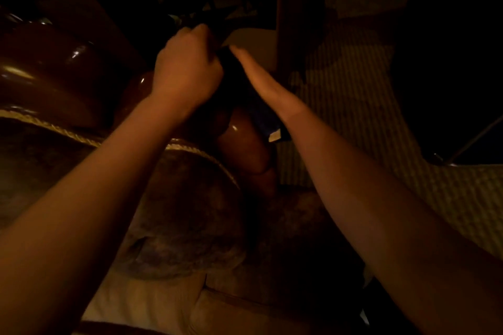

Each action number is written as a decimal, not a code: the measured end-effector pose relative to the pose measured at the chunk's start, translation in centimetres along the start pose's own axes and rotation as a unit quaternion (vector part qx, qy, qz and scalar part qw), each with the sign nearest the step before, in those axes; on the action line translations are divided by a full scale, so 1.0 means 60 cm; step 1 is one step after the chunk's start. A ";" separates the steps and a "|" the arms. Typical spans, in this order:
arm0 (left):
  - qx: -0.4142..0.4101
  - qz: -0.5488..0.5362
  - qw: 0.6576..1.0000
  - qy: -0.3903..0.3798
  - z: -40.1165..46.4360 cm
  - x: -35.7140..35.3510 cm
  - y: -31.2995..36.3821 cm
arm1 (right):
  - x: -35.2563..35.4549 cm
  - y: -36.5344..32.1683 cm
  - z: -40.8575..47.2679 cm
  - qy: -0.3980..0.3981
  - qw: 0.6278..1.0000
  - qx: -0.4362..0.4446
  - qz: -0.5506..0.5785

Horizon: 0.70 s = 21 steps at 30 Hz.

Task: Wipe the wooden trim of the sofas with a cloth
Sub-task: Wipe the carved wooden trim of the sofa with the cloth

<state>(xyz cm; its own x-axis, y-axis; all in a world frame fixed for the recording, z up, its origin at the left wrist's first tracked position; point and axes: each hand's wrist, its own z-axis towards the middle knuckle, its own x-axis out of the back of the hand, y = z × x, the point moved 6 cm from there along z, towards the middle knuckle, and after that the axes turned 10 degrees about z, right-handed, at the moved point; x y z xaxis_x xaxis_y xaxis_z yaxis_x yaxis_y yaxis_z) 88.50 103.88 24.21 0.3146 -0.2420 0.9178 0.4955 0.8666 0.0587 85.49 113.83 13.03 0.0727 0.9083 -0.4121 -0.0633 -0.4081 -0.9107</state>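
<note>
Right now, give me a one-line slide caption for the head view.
In dim light, left hand grips a dark cloth and right hand lies flat against it, above the sofa's glossy wooden trim.

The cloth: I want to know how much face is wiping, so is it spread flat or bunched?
Bunched at the top: the left hand grips the dark cloth in a fist, the right hand lies flat against it. Too dark for folds.

Cloth [239,84] looks dark, almost black-blue. Wooden trim [245,144] is glossy reddish brown. Carpet [353,106] has pale stripes; sofa arm [190,212] mottled brown.
</note>
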 end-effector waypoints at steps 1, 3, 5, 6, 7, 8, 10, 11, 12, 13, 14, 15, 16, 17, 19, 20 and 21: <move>0.008 0.029 0.999 -0.013 -0.004 -0.008 -0.012 | 0.004 0.005 -0.001 0.002 1.000 -0.009 0.006; 0.003 0.035 0.999 0.000 -0.013 -0.020 -0.015 | 0.020 0.020 -0.009 0.001 0.999 -0.036 0.036; 0.006 0.020 0.999 0.044 -0.019 -0.015 -0.009 | 0.057 0.058 -0.006 0.068 0.992 -0.078 0.072; 0.010 0.015 0.998 0.067 -0.022 -0.011 -0.007 | 0.078 0.078 -0.024 0.116 0.986 -0.102 0.060; 0.012 0.008 0.996 0.085 -0.025 -0.008 -0.006 | 0.107 0.114 -0.031 0.158 0.980 -0.108 0.056; 0.013 0.004 0.995 0.097 -0.027 -0.007 -0.007 | 0.133 0.148 -0.040 0.193 0.973 -0.111 0.063; 0.014 0.000 0.994 0.104 -0.028 -0.008 -0.010 | 0.157 0.183 -0.058 0.225 0.967 -0.105 0.056; 0.016 -0.003 0.994 0.105 -0.028 -0.007 -0.011 | 0.142 0.172 -0.076 0.212 0.970 -0.114 0.044; 0.016 -0.007 0.994 0.110 -0.029 -0.006 -0.011 | 0.115 0.150 -0.097 0.205 0.970 -0.117 0.061; 0.012 -0.013 0.992 0.121 -0.030 -0.003 -0.010 | 0.097 0.134 -0.109 0.190 0.973 -0.116 0.065; 0.004 -0.025 0.990 0.138 -0.034 -0.001 -0.010 | 0.087 0.118 -0.112 0.173 0.979 -0.095 0.058; -0.002 -0.045 0.987 0.157 -0.037 0.002 -0.011 | 0.077 0.096 -0.114 0.174 0.981 -0.070 0.047; -0.005 -0.074 0.982 0.176 -0.039 0.006 -0.013 | 0.071 0.072 -0.108 0.175 0.984 -0.030 0.031; -0.005 -0.111 0.974 0.196 -0.041 0.009 -0.018 | 0.051 0.044 -0.101 0.174 0.985 -0.001 0.010; 0.002 -0.184 0.954 0.238 -0.042 0.017 -0.030 | -0.001 -0.008 -0.074 0.140 0.985 0.036 -0.094; 0.011 -0.211 0.941 0.264 -0.043 0.021 -0.037 | -0.034 -0.027 -0.056 0.107 0.978 0.055 -0.170; 0.025 -0.235 0.927 0.290 -0.046 0.025 -0.046 | -0.077 -0.052 -0.044 0.069 0.958 0.070 -0.270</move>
<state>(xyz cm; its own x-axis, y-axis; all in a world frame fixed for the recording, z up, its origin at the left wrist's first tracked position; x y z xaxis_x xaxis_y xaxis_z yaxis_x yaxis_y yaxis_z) 89.81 99.90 24.36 0.4629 -0.7796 0.4219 0.6548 0.6215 0.4300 88.00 110.69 17.71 0.2632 0.9586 0.1086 -0.1107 0.1419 -0.9837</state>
